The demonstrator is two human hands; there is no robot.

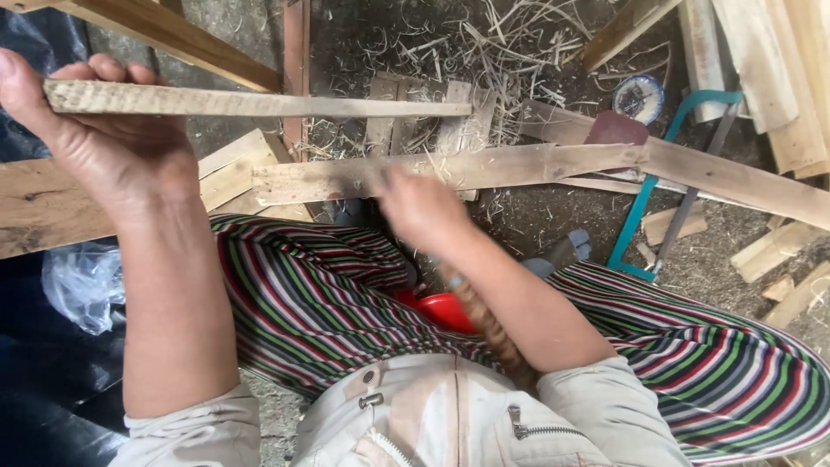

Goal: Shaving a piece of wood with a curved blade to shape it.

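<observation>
Above the striped lap (pixel 328 285), the left hand (pixel 95 143) is gripping one end of a thin wooden slat (pixel 259 104), fingers wrapped over its top edge. That slat's long axis is running level, pointing away toward the hacksaw (pixel 666 199) side. Right hand (pixel 424 212) is blurring just below the slat's far end, touching or nearly touching a longer plank (pixel 536 164) lying parallel underneath; cannot tell if it's clamped or loose. Hands well apart. Left hand holding, right nearer the plank.
</observation>
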